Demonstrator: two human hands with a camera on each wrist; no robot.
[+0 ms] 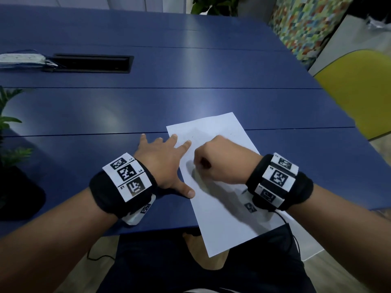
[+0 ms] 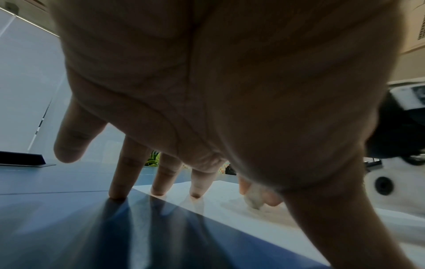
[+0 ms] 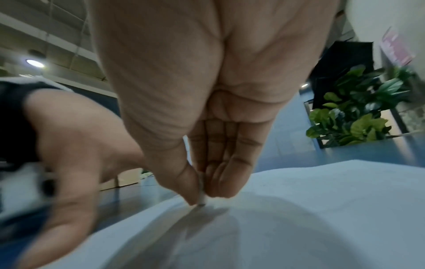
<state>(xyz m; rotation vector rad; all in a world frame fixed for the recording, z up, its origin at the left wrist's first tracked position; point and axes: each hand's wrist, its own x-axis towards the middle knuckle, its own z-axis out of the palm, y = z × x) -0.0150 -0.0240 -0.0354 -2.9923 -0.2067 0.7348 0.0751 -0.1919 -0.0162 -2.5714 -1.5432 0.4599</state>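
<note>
A white sheet of paper (image 1: 222, 199) lies slanted on the blue table (image 1: 105, 111), and its near end hangs over the table's front edge. My left hand (image 1: 169, 161) is spread flat. Its index finger, middle finger and thumb press the sheet's left edge, and the other fingers rest on the table. In the left wrist view those fingertips (image 2: 195, 193) touch the paper (image 2: 230, 218). My right hand (image 1: 220, 157) is curled over the sheet's upper middle. It pinches a small whitish-grey piece (image 3: 202, 199), perhaps an eraser (image 2: 253, 199), with its tip against the paper (image 3: 322, 209).
A white power strip (image 1: 21, 59) and a black cable hatch (image 1: 91, 62) sit at the far left. A potted plant (image 1: 12, 149) stands at the table's left edge. A yellow chair (image 1: 359, 92) is to the right. My lap is under the table's front edge.
</note>
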